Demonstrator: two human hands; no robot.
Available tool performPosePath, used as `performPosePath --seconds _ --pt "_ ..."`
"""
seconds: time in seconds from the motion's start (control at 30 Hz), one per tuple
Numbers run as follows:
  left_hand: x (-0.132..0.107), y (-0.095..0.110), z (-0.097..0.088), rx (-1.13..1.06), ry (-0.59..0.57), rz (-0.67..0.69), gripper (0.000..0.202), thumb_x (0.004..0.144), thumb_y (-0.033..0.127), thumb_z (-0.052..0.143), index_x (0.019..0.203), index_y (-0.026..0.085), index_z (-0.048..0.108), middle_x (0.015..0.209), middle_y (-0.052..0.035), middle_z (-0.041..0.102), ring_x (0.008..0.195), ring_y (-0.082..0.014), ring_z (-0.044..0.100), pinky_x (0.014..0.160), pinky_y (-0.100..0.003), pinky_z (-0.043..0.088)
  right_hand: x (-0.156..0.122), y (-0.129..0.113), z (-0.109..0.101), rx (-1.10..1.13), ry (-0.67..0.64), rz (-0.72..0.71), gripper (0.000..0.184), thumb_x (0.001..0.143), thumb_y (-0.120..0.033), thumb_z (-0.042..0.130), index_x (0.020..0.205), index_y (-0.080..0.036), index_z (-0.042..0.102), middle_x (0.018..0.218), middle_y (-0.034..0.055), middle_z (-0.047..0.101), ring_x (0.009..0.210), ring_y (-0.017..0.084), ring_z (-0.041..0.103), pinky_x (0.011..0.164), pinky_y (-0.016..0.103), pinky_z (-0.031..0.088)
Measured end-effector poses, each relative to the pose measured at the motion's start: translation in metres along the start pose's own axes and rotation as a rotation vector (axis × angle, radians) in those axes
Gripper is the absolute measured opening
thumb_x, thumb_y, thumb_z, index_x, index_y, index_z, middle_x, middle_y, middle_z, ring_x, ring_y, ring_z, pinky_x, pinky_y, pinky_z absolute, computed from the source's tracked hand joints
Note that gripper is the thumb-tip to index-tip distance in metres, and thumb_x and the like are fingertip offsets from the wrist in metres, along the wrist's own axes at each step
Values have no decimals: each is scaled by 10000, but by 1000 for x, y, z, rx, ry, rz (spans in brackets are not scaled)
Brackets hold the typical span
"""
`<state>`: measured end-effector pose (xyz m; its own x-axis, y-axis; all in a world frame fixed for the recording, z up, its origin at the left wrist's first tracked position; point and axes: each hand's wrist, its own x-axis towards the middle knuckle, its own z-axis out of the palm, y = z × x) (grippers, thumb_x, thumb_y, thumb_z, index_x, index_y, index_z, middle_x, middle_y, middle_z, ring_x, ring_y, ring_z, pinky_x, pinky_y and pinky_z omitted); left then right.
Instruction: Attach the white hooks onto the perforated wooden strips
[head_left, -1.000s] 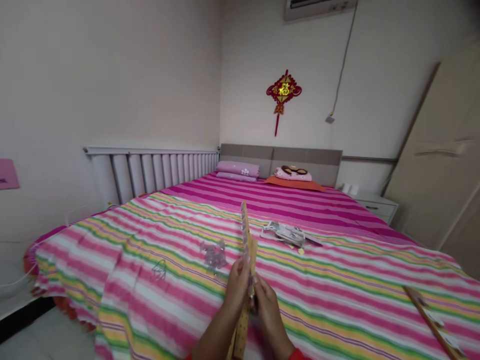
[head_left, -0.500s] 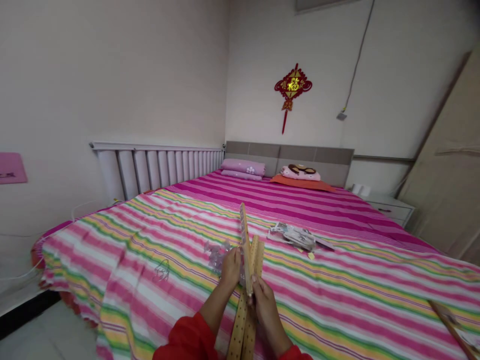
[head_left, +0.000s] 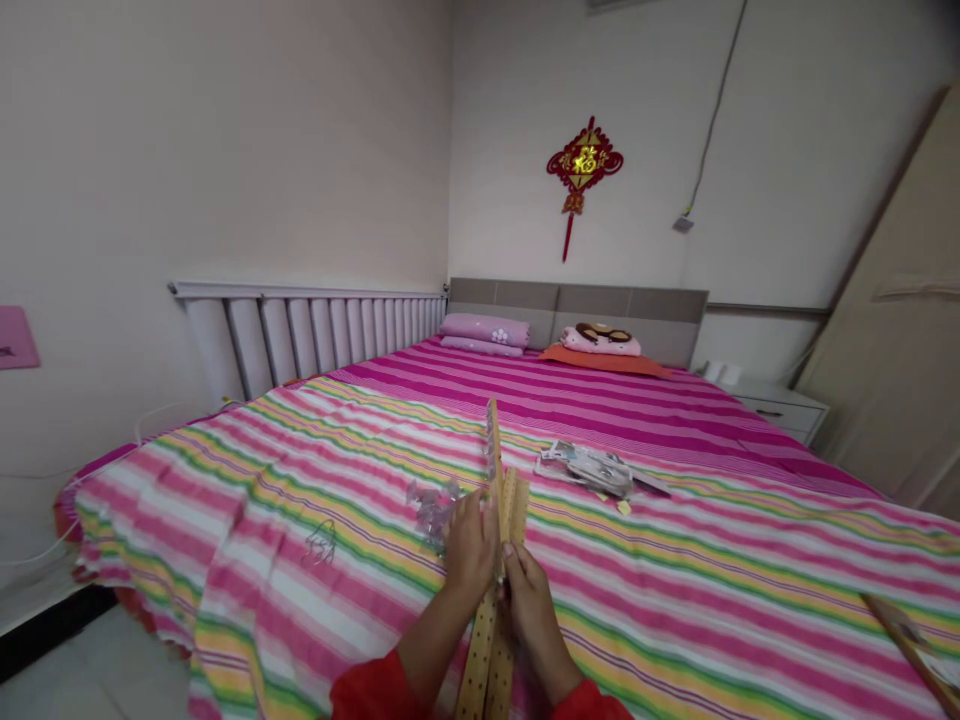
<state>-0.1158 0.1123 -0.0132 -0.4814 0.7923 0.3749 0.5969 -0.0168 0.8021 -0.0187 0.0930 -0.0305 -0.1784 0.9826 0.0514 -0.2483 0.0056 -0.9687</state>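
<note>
A narrow wooden strip [head_left: 494,440] is held tilted up, with small clear pieces along its left face. My right hand [head_left: 536,610] pinches its near end between thumb and fingers. My left hand [head_left: 471,548] is closed against the strip's left side, its fingers close together; their tips are partly hidden. Below my hands lie long wooden strips with rows of holes [head_left: 475,655], pointing away from me. Just left of my left hand is a small heap of clear plastic pieces [head_left: 431,510].
A bundle of clear plastic packets [head_left: 592,468] lies to the right on the striped bed sheet [head_left: 675,600]. Thin tangled cord or wire [head_left: 321,543] rests at left. A brown flat-edged item [head_left: 904,640] lies at far right. Pillows [head_left: 486,330] are at the headboard; a radiator [head_left: 315,335] lines the left wall.
My left hand has turned and moved slightly right, laying its fingers closer along the held strip. The strip's far end has shifted slightly right. My right hand keeps its grip near the end.
</note>
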Motion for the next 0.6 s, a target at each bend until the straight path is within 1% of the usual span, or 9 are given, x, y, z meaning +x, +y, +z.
performPosePath --seconds 0.1,0.2,0.23,0.3,0.37,0.43,0.5,0.57,0.6 --pt "-3 -18 -3 131 -18 -30 416 904 348 314 1200 175 550 1234 -116 576 1181 -259 477 1017 -424 312 -2 -8 0 26 -17 49 480 634 -667 620 680 -193 560 455 -75 425 406 103 375 409 237 292" --pt "11 -29 -10 228 3 -53 401 901 319 317 1175 171 570 1198 -126 589 1152 -268 490 1012 -437 311 -3 -6 -1 12 -43 55 512 633 -685 608 719 -182 569 435 -77 425 393 100 367 409 232 272" --pt "18 -30 -12 217 23 -46 405 903 323 310 1166 165 574 1186 -128 593 1151 -264 490 1015 -428 311 -4 -4 -2 8 -50 59 528 628 -691 609 740 -176 576 426 -81 422 388 98 359 409 230 267" --pt "34 -25 -13 115 55 -35 429 903 357 307 1169 136 562 1181 -139 590 1151 -247 494 1006 -386 333 -7 1 -2 11 -63 84 556 619 -692 618 795 -164 595 420 -86 418 387 94 351 408 224 260" --pt "50 -16 -10 -33 57 -91 474 887 417 344 1181 98 534 1164 -160 592 1099 -234 535 940 -338 391 -13 5 -3 25 -69 117 576 624 -685 623 855 -157 614 439 -88 419 397 93 355 411 219 268" --pt "64 -8 -6 -132 55 -185 499 860 462 390 1152 83 529 1091 -165 618 993 -226 587 831 -307 437 -23 7 -4 30 -66 149 587 629 -675 631 901 -155 634 471 -78 440 421 95 375 422 218 299" --pt "74 -4 -2 -160 65 -225 438 856 466 383 1024 108 572 944 -130 649 860 -211 611 729 -289 442 -33 8 -7 17 -33 154 583 602 -659 668 899 -157 664 544 -43 519 476 109 433 450 223 353" --pt "80 -7 1 -155 78 -200 366 864 435 354 818 154 584 779 -76 634 748 -192 593 666 -278 424 -42 9 -12 2 -26 131 551 586 -629 700 881 -164 691 621 -6 594 520 126 485 469 230 393" --pt "81 -10 2 -155 80 -186 353 866 415 343 723 175 559 703 -50 607 700 -183 575 643 -273 413 -46 10 -14 3 -33 106 535 600 -618 697 887 -166 698 624 1 607 512 129 493 459 231 396"
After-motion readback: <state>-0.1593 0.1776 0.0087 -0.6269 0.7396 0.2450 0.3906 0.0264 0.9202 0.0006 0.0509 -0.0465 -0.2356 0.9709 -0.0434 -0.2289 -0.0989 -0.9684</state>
